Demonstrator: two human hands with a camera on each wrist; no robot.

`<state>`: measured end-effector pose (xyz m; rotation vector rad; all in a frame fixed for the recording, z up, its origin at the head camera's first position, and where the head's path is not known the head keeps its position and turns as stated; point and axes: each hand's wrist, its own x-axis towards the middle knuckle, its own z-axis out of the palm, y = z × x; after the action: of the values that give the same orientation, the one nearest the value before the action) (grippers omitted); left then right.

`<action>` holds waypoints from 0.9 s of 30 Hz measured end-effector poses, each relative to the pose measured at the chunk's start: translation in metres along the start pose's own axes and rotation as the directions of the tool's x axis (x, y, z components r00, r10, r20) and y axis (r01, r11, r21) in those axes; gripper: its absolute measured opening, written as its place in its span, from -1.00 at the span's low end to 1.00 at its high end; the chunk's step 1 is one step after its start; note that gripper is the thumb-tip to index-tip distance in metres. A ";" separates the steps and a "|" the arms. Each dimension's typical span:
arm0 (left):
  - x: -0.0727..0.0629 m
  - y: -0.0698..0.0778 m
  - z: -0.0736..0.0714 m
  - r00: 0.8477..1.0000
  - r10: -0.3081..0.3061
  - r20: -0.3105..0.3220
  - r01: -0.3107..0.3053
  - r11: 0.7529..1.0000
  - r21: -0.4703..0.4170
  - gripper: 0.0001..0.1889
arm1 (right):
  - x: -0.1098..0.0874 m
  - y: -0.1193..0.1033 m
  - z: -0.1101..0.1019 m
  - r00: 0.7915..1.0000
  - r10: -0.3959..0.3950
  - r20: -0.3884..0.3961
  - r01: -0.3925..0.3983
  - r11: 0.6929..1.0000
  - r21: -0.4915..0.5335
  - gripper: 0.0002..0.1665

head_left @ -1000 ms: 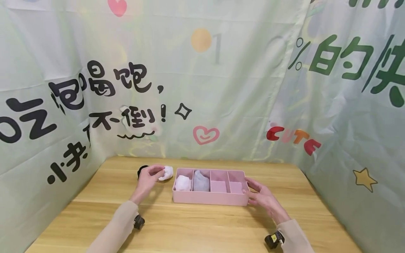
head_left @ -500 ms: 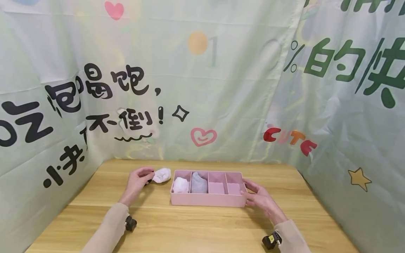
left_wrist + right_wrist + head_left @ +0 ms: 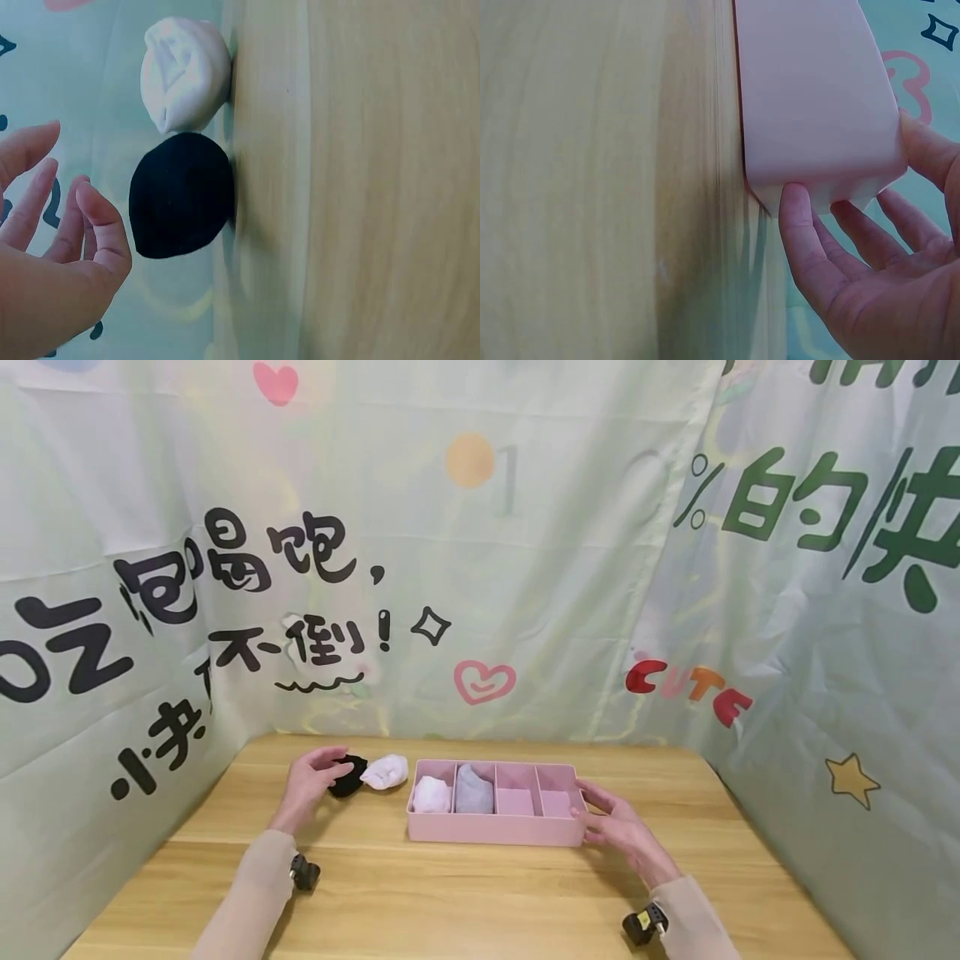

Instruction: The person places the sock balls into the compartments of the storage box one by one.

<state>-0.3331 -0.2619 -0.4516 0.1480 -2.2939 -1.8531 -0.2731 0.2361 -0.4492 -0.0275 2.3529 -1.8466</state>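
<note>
Withdrawal to the left

Eased left hand (image 3: 304,785) back beside black bundle (image 3: 348,778), loosely curved, holding nothing. Now shows black on counter (image 3: 420,902), right next to white bundle (image 3: 386,772). Likely means two left for pink box (image 3: 491,831), with white lump (image 3: 432,797) and grey lump (image 3: 474,792) already in left half. Still gripped at right end by right hand (image 3: 624,829).

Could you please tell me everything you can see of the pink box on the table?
The pink box is long, smooth, open-topped and seemingly plastic, with rounded corners. Dividers split it into four compartments in a row; from the left in the head view, the first holds a white bundle, the second a grey bundle, and none shows in the others. It stands upright on the wooden table, its right end held by the right hand.
</note>
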 end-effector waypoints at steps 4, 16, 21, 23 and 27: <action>0.001 0.000 -0.005 1.000 0.001 -0.010 -0.001 1.000 0.013 -0.49 | 0.004 0.000 0.000 1.000 0.003 0.001 -0.003 1.000 -0.006 -0.24; 0.010 -0.002 -0.021 0.998 -0.028 0.056 0.021 0.992 0.127 -0.39 | 0.004 0.000 0.001 1.000 0.008 -0.003 -0.008 1.000 -0.021 -0.22; 0.015 -0.006 -0.018 0.992 -0.032 0.123 0.016 0.991 0.130 -0.38 | 0.001 0.002 0.000 1.000 0.012 -0.014 -0.012 0.999 -0.031 -0.24; 0.017 -0.008 -0.017 0.989 -0.042 0.140 0.023 0.990 0.137 -0.38 | 0.001 0.002 -0.001 1.000 0.016 -0.011 -0.017 1.000 -0.024 -0.24; 0.020 -0.011 -0.017 0.983 -0.051 0.176 0.027 0.990 0.138 -0.35 | 0.003 0.001 0.000 1.000 0.004 0.011 -0.004 1.000 -0.024 -0.23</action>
<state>-0.3497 -0.2842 -0.4568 0.0469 -2.5560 -1.7955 -0.2762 0.2365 -0.4505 -0.0352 2.3660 -1.8113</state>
